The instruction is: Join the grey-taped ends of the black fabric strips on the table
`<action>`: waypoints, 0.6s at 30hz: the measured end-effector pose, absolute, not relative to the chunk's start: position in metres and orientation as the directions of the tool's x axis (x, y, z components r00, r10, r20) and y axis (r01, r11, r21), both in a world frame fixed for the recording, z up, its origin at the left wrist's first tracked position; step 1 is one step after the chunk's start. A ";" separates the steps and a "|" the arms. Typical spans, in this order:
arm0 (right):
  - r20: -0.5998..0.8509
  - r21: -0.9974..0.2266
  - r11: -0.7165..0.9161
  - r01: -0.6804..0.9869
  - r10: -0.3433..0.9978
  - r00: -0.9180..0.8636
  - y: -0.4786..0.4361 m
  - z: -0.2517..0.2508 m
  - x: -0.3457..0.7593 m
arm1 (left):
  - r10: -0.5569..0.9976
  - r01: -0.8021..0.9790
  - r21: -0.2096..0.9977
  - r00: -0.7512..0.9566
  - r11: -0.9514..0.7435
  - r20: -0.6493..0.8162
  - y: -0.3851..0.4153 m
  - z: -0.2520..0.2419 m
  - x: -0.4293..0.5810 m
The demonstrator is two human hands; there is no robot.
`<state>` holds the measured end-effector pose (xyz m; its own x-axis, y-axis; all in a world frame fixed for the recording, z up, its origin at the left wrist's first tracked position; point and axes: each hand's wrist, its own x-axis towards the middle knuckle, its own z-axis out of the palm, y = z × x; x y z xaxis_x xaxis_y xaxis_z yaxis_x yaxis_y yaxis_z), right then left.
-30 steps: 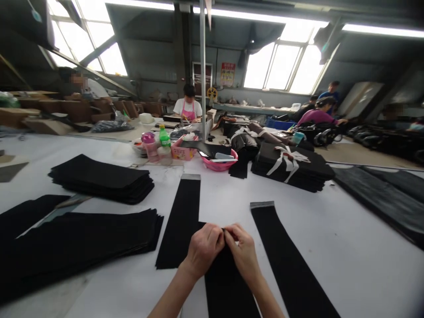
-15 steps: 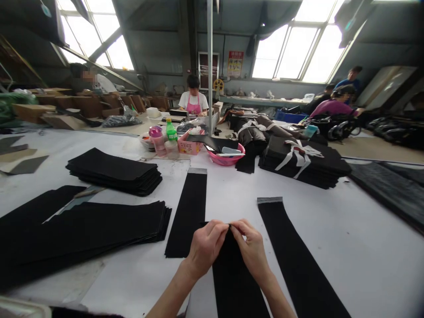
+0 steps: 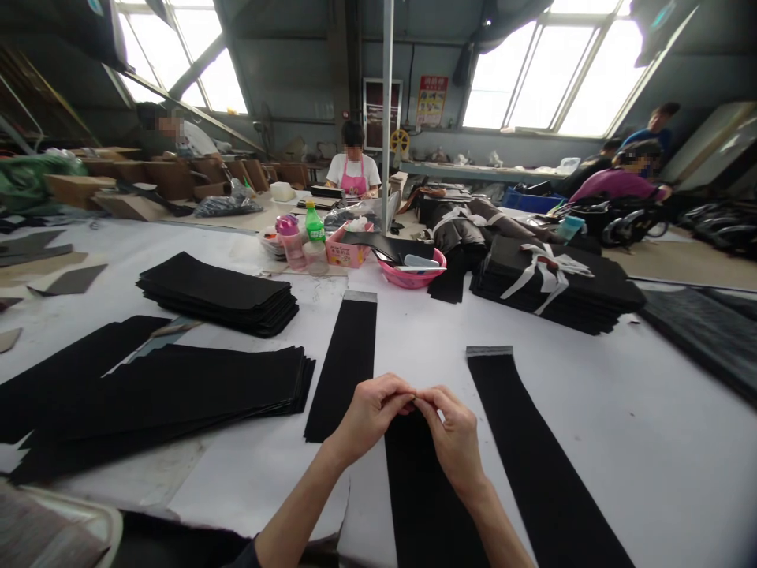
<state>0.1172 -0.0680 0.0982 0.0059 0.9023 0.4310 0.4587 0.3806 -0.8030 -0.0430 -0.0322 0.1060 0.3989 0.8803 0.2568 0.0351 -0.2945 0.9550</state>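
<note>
My left hand (image 3: pixel 378 406) and my right hand (image 3: pixel 450 430) meet over the white table, thumbs and forefingers pinched together. Between them they grip the far end of a black fabric strip (image 3: pixel 429 497), whose edge is mostly hidden by my fingers. The rest of this strip runs down toward me under my right wrist. Left of my hands lies another black strip (image 3: pixel 348 355) with a grey band at its far end. A longer black strip (image 3: pixel 532 442), also grey-banded, curves along the right side.
Black stacks of cut pieces (image 3: pixel 218 292) (image 3: pixel 236 383) lie at the left. Farther back stand a pink basket (image 3: pixel 408 276), a green-capped bottle (image 3: pixel 315 225), a pink box (image 3: pixel 346 251) and a tied black bundle (image 3: pixel 561 284). A metal pole (image 3: pixel 387 118) rises behind. Several people work beyond.
Both hands stay pinched together at the strip's end, the fingers shifted slightly and the left wrist a little higher. The whole view has moved a little, so the table things appear farther right and higher.
</note>
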 end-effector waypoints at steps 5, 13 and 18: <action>0.435 -0.796 0.389 0.465 0.900 -0.008 -0.068 0.100 0.116 | 0.885 -0.029 0.970 0.404 -0.242 0.233 -0.029 0.101 -0.045; 0.335 -0.885 0.360 0.297 0.933 -0.132 -0.063 0.107 0.128 | 0.916 -0.145 0.984 0.373 -0.103 0.151 -0.027 0.099 -0.046; 0.237 -0.920 0.280 0.276 0.955 -0.180 -0.064 0.112 0.136 | 0.927 -0.123 0.990 0.358 -0.074 0.114 -0.030 0.101 -0.044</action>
